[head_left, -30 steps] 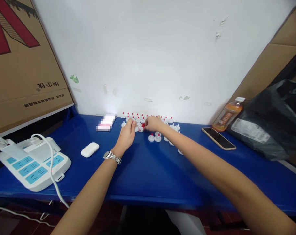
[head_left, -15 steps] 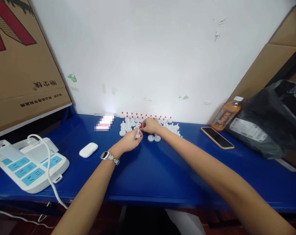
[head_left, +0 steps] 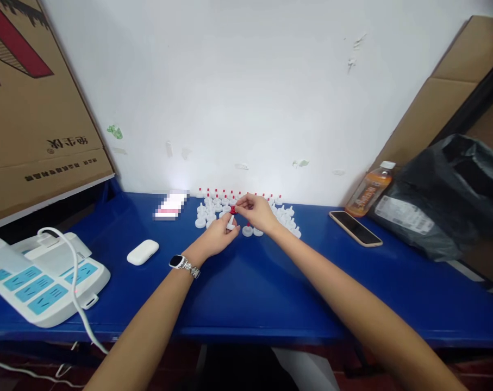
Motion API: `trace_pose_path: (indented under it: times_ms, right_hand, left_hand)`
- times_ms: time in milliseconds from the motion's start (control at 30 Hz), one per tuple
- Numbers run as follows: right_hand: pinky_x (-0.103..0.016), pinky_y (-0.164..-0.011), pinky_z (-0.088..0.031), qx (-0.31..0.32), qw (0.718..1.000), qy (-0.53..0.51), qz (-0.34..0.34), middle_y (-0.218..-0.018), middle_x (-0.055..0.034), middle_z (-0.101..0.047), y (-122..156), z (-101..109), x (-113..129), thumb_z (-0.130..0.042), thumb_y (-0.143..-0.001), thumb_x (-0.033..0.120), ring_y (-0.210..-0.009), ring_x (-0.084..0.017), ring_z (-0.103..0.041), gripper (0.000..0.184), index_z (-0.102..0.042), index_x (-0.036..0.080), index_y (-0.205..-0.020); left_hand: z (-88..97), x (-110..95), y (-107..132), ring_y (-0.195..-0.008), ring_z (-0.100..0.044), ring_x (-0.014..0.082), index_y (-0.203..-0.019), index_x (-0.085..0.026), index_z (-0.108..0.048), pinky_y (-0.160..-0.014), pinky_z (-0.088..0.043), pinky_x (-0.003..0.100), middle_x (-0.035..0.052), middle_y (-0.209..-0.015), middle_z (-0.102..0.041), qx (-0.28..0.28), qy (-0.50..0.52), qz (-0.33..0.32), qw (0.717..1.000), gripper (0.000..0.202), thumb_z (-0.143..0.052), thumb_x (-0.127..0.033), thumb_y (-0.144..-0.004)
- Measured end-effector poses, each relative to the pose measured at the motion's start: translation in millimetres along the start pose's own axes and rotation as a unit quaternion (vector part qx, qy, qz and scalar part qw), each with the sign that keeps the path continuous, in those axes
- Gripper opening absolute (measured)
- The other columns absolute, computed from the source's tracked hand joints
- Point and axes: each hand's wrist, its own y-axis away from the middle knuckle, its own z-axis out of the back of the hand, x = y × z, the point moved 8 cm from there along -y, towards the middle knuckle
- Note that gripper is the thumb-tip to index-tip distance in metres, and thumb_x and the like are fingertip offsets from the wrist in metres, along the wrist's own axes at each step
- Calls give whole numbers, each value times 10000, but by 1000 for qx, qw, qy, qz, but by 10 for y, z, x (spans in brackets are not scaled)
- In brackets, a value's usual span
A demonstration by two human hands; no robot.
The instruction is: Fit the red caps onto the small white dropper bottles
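Observation:
My left hand (head_left: 218, 234) is closed around a white nozzle cap (head_left: 231, 221), a round base with a tapered spout, held near the tabletop. My right hand (head_left: 263, 214) reaches in from the other side, its thumb and index finger pinched at some small red tip caps (head_left: 232, 209). Behind and around both hands stand many more white nozzle caps (head_left: 200, 222), partly hidden by the hands. The back rows carry red tips. Just below my right hand, a red-tipped nozzle cap (head_left: 247, 231) stands beside another whose top is covered.
A power strip (head_left: 46, 288) with a white cable and a white earbud case (head_left: 143, 252) lie on the left of the blue table (head_left: 262, 293). On the right are a phone (head_left: 355, 228), an orange drink bottle (head_left: 370, 190) and a dark plastic bag (head_left: 437, 201). A white wall stands behind.
My right hand has shifted slightly right and lifted, so the red tip caps at its fingertips show more clearly. My left hand keeps its nozzle cap. The view has shifted slightly.

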Motion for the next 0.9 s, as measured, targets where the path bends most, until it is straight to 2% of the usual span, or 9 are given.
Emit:
trace_pose_path:
  times_ms: [200,267,367,500,733,900]
  right_hand:
    - [-299,-721,-529,-69,986,-151,-8,-813,-47,-732,397,-3,21,-686,-782,374,-725,-173,-660,213,-708,175,-855]
    - [-297,-709,-529,-76,986,-146,-16,-811,-52,-728,444,-31,29,-683,-788,398,-720,-176,-657,233,-699,176,-858]
    - [-290,-700,-524,-79,992,-93,-24,-835,-56,-730,474,-53,42,-654,-817,433,-740,-178,-654,256,-684,182,-857]
    - [-280,-685,-508,-86,993,-77,-12,-841,-45,-726,517,-30,76,-638,-843,464,-736,-171,-632,278,-669,188,-824]
    - [-251,-580,-429,-102,991,-89,-11,-656,10,-574,532,-24,115,-545,-892,496,-611,-133,-517,359,-566,205,-682]
    - [-256,-629,-453,-77,988,-133,18,-758,7,-601,491,-83,119,-614,-828,408,-671,-135,-551,213,-556,204,-811]
  left_hand:
    - [-76,-129,11,-625,-559,140,-1086,-190,-447,-571,-394,261,-17,-786,-584,-3,9,-25,1000,242,-506,-313,-885]
    - [-80,-139,13,-609,-545,135,-1104,-191,-430,-555,-381,255,-23,-776,-575,-10,7,-28,1000,256,-503,-300,-883]
    - [-75,-120,13,-567,-512,132,-1037,-206,-406,-522,-344,250,-45,-707,-531,-19,2,-18,1000,212,-504,-319,-887]
    - [-57,-155,30,-555,-504,125,-992,-221,-366,-516,-340,246,-53,-698,-511,-25,17,-18,999,226,-521,-350,-889]
    - [6,-231,66,-497,-459,103,-1102,-219,-337,-489,-318,223,-87,-649,-459,-35,44,-26,998,298,-526,-283,-879]
    - [-9,-248,48,-537,-519,112,-1133,-208,-337,-514,-361,237,-38,-760,-558,-38,54,-35,997,338,-537,-337,-893]
